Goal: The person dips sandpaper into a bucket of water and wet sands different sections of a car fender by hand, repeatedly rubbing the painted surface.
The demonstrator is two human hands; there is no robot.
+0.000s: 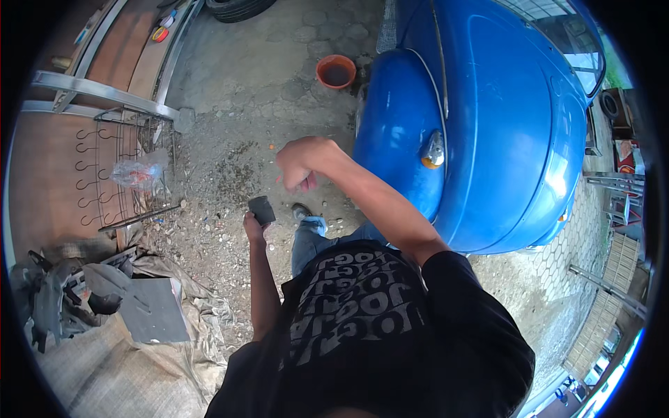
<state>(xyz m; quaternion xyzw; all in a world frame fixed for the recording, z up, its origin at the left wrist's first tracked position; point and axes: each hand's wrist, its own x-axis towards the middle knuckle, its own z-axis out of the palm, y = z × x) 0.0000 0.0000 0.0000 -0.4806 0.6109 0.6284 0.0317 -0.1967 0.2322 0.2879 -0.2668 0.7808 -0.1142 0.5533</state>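
Note:
My left hand [254, 224] is low in front of me and grips a small dark grey block [263, 208], which looks like a sanding pad. My right hand [301, 164] is raised higher, with the arm bent across my chest; its fingers curl downward and hold nothing that I can see. To the right stands a blue car [488, 118], its rounded fender [397, 132] closest to my right hand. My jeans leg and shoe [301, 211] show below the hands.
An orange bucket [336, 71] sits on the paved ground by the car's front. A metal rack with hooks [111, 167] and a plastic bag stands at left. Dark car parts on sacking [104, 299] lie at lower left. A tyre [237, 8] lies at the top.

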